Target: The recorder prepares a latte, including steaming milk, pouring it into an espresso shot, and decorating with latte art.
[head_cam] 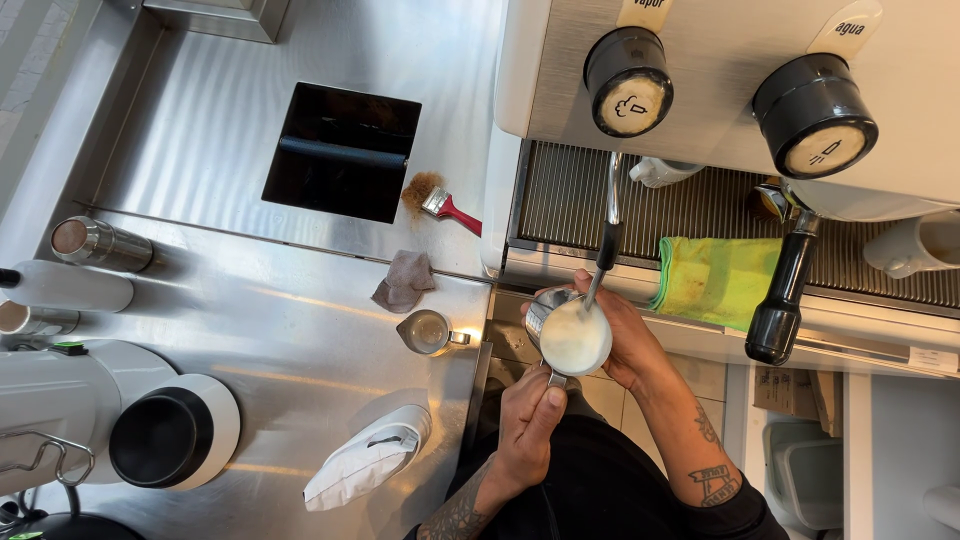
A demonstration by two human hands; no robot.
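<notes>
Steel counter (300, 330) fills the left side of my view, and I go over it from its left edge. There stand a metal canister (95, 243) lying on its side, a white bottle (65, 287) and a round white grinder hopper with a dark opening (170, 435), all pushed to the edge, I think so that the middle stays free for work. Near the back edge of the counter is a dark knock box opening (343, 150), and just beside it lies a small brush with a red handle (440, 203), close at hand for sweeping coffee grounds into it. A crumpled grey cloth (405, 280) and a small empty steel jug (428, 332) sit near the right edge of the counter, and a folded white bag (365, 468) lies near its front edge. Then come my hands. My left hand (530, 420) is closed around the handle of the milk pitcher (570, 335), thumb on top, so I can tilt it. My right hand (620, 335) is wrapped around the pitcher's wall from the far side, palm touching the steel, probably to feel the heat. The pitcher is held in the air in front of the espresso machine (720, 60), with the steam wand (608, 240) dipped into the white milk. On the drip tray (560, 200) lies a yellow-green cloth (715, 275), ready for wiping the wand, and a black portafilter handle (782, 300) hangs out over the front edge.
</notes>
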